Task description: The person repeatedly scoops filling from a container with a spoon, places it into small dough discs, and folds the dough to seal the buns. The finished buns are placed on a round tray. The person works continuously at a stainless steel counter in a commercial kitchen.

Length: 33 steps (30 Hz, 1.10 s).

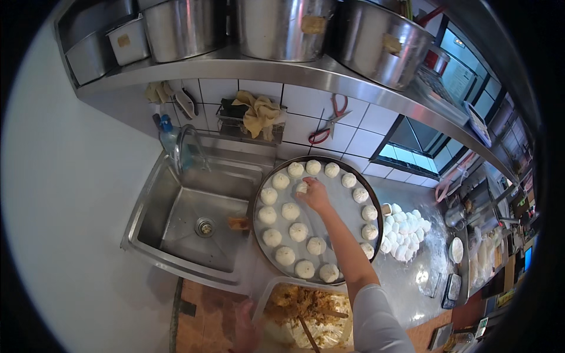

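My right hand [315, 195] reaches over a large round tray [324, 229], its fingertips around a pleated white bun [302, 187] at the tray's upper part. Other pleated buns, such as one bun [298, 231], stand in a ring along the rim and in a partial inner row. My forearm hides some of the tray's lower right. Blurred at the bottom, my left hand [245, 327] is beside a tub [265, 296] of brown chopped filling [293, 304]. Whether its fingers touch the tub is unclear. Wooden sticks [307, 333] rest in the filling.
A steel sink [198, 238] with a faucet adjoins the tray's left. Floured dough pieces [404, 231] are piled on the steel counter [397, 282] at right. Scissors [330, 121] hang on the tiled wall. Above, a metal shelf [282, 70] carries large steel pots [282, 31].
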Motion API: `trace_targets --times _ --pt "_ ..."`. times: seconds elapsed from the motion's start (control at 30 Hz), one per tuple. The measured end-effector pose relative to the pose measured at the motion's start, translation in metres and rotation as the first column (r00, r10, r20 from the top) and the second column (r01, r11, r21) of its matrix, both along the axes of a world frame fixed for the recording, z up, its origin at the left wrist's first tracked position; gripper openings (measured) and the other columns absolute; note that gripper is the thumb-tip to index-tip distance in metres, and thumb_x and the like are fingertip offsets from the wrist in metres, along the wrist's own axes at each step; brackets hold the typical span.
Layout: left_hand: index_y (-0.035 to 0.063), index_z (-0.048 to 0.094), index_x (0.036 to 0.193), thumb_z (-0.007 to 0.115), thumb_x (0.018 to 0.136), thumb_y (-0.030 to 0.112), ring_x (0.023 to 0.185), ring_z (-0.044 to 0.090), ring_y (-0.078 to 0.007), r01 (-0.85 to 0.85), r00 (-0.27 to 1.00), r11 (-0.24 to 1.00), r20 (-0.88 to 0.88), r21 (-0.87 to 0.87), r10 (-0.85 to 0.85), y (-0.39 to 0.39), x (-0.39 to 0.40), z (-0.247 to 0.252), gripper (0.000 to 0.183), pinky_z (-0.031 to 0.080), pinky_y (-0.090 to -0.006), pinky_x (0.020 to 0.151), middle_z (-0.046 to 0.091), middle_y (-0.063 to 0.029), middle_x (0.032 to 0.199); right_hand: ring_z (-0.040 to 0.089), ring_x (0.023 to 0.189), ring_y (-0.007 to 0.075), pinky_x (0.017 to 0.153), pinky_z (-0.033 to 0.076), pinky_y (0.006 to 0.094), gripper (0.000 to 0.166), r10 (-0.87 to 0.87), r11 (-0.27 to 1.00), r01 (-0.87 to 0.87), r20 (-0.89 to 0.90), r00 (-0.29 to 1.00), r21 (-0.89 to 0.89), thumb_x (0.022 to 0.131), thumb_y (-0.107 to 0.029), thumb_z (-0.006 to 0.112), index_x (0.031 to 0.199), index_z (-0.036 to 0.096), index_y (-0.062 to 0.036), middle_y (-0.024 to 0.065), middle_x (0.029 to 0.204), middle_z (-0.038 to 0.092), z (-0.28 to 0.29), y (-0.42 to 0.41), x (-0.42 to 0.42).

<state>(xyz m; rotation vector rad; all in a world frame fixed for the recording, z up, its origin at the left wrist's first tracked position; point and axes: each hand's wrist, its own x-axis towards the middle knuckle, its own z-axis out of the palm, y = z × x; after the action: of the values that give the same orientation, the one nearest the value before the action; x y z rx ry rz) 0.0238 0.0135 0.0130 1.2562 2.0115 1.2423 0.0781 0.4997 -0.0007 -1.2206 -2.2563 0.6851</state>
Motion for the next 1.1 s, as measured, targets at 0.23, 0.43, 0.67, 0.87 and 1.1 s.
trace_targets --times 0.23,0.43,0.67,0.87,1.1 --pt "-0.0028 0.042 0.146 0.063 0.098 0.021 0.138 0.036 -0.049 0.06 0.984 0.997 -0.163 -0.052 -0.068 -0.006 0.001 -0.015 0.058 0.029 -0.0551 0.117 0.045 -0.0254 0.146 0.06 0.115 0.0416 0.097 0.051 0.0465 0.069 -0.002 0.995 -0.016 0.174 0.985 0.101 0.068 -0.028 0.087 0.128 0.061 -0.0056 0.0202 0.121 0.063 -0.03 0.001 -0.025" --pt "-0.0037 0.042 0.145 0.062 0.098 0.019 0.136 0.038 -0.0488 0.086 0.99 0.996 -0.108 -0.022 -0.088 0.004 0.0 -0.011 0.056 0.027 -0.0562 0.117 0.045 -0.0274 0.144 0.054 0.129 0.0401 0.105 0.048 0.0466 0.073 0.18 0.983 -0.184 0.259 0.949 -0.009 0.068 -0.036 0.085 0.13 0.061 -0.0075 0.0241 0.121 0.066 -0.02 0.017 -0.005" --pt "-0.0059 0.044 0.142 0.065 0.095 0.016 0.134 0.039 -0.0501 0.146 0.986 0.989 -0.082 -0.036 -0.148 0.0 -0.001 -0.011 0.056 0.028 -0.0565 0.117 0.044 -0.0294 0.142 0.06 0.114 0.0422 0.095 0.053 0.0472 0.076 0.024 0.999 -0.032 0.178 0.984 0.038 0.069 -0.036 0.088 0.131 0.059 -0.005 0.0222 0.121 0.063 -0.024 0.004 -0.013" --pt "-0.0053 0.043 0.143 0.068 0.093 0.02 0.133 0.039 -0.0501 0.214 0.954 0.972 -0.194 -0.094 -0.229 0.006 -0.005 0.011 0.062 0.031 -0.0544 0.115 0.041 -0.03 0.144 0.061 0.115 0.0384 0.097 0.052 0.0446 0.088 0.08 0.995 -0.082 0.04 0.996 0.063 0.071 -0.039 0.088 0.141 0.051 -0.0006 0.0226 0.125 0.063 -0.023 0.006 0.011" --pt "-0.0043 0.047 0.141 0.063 0.093 0.021 0.131 0.041 -0.0492 0.186 0.967 0.982 -0.172 -0.013 -0.186 0.002 0.007 -0.006 0.056 0.031 -0.0553 0.113 0.046 -0.0292 0.142 0.069 0.095 0.0213 0.084 0.056 0.0351 0.064 0.102 0.962 -0.083 0.058 0.993 -0.259 0.082 -0.031 0.084 0.132 0.06 0.0008 0.0113 0.111 0.07 0.048 -0.056 0.104"
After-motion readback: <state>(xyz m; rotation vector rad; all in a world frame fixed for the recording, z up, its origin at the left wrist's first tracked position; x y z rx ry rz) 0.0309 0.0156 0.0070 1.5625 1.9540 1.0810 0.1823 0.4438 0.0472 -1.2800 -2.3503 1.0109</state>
